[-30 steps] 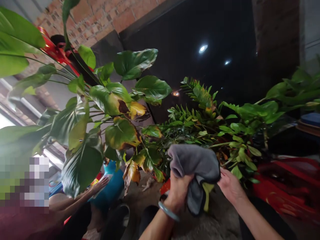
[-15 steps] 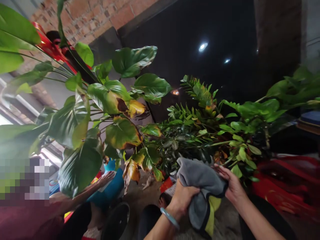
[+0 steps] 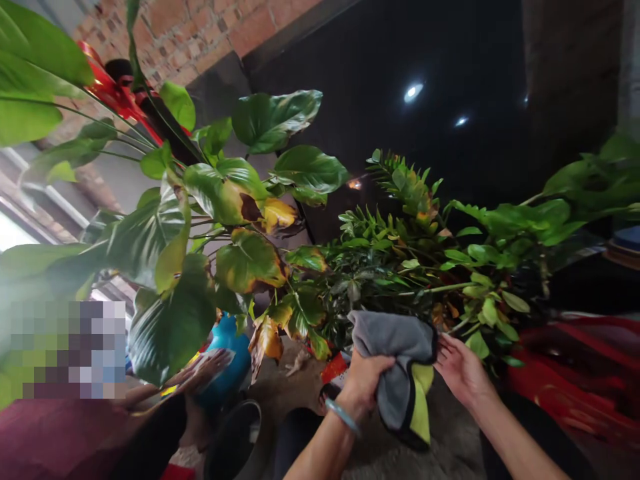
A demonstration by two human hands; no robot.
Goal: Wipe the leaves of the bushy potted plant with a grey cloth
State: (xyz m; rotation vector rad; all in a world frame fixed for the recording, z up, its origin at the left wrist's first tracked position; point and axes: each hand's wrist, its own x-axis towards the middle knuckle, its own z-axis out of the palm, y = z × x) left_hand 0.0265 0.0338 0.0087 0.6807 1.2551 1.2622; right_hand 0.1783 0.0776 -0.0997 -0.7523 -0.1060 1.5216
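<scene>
Below the leafy plants point(image 3: 310, 168), the left hand point(image 3: 367, 379) clutches the grey cloth point(image 3: 393, 333); the right hand point(image 3: 465, 373) extends its fingers to the edge, any pinch unclear. More yellow side shows than a second ago, leaving the cloth less bunched.

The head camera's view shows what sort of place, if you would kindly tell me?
Perhaps a rough, sheltered storage or plant-keeping area, judging by the exposed brick wall, leafy plants and dark bucket.

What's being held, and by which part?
A grey-and-yellow cloth: the left hand grips its left side; the right hand meets its black-trimmed right edge, pinch unclear.
</scene>
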